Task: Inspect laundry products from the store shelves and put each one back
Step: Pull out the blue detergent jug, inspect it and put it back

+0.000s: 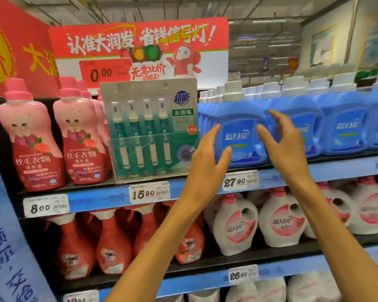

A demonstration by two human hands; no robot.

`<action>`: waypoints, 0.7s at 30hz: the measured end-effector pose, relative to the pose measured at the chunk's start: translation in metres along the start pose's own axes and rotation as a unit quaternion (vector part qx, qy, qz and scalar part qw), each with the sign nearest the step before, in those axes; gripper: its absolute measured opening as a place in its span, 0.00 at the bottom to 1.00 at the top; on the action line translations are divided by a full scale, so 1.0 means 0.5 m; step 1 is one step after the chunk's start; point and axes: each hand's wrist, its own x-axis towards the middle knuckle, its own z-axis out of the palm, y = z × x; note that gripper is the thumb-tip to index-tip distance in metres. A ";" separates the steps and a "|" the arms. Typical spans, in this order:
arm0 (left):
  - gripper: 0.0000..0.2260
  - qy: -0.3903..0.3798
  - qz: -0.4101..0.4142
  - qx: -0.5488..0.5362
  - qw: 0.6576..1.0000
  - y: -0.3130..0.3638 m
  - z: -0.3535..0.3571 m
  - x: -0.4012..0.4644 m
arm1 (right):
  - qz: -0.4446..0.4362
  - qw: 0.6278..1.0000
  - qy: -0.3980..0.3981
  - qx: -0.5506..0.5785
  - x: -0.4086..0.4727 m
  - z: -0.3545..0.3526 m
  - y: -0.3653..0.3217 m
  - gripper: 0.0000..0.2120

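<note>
The blue detergent bottle [240, 131] I am after stands upright on the top shelf [314, 171], at the front of its row, white cap up, its label facing me. My left hand [207, 158] is raised at its left side, fingers straight and spread, thumb pointing toward the lower part of the bottle; whether the fingertips actually touch the plastic I cannot tell. My right hand [286, 144] is up at the bottle's right side, fingers loosely curved and apart, holding nothing, and it partly covers the next blue bottle [303, 114] in the row. So both hands are unclosed and flank the bottle, which sits on the shelf.

Below the bottle, on the shelf edge, a price tag [241, 181] reads 27.90. Just left of the bottle is a clear display box of green stain-remover pens [148, 131], with a 15.90 tag [149, 193] under it. Further left stand pink bottles [31, 136] with red labels. More blue bottles run off to the right. On the shelf beneath are red spray bottles [114, 243] and white jugs with pink labels [236, 225]. A red and white sign [140, 40] stands above the top shelf
</note>
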 end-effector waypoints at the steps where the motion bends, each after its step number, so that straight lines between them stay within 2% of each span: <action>1: 0.25 -0.012 -0.016 0.009 1.000 -0.002 0.022 0.009 | -0.010 0.999 -0.014 -0.035 0.003 0.001 0.007 0.23; 3: 0.28 -0.012 -0.041 0.015 0.999 -0.008 0.061 0.024 | -0.008 0.998 -0.045 -0.049 0.006 0.003 0.022 0.26; 5: 0.29 0.033 -0.077 0.020 0.996 -0.017 0.087 0.034 | 0.010 0.997 -0.071 -0.030 0.009 0.005 0.037 0.26; 9: 0.23 0.097 -0.122 -0.032 0.987 -0.030 0.109 0.047 | 0.021 0.995 -0.084 0.042 0.019 0.008 0.060 0.17; 14: 0.18 0.169 -0.106 -0.071 0.977 -0.023 0.116 0.045 | 0.032 0.987 -0.077 0.135 0.028 0.004 0.066 0.13; 21: 0.19 0.192 -0.057 -0.110 0.974 0.008 0.117 0.002 | 0.068 0.954 -0.128 0.264 0.026 -0.026 0.056 0.13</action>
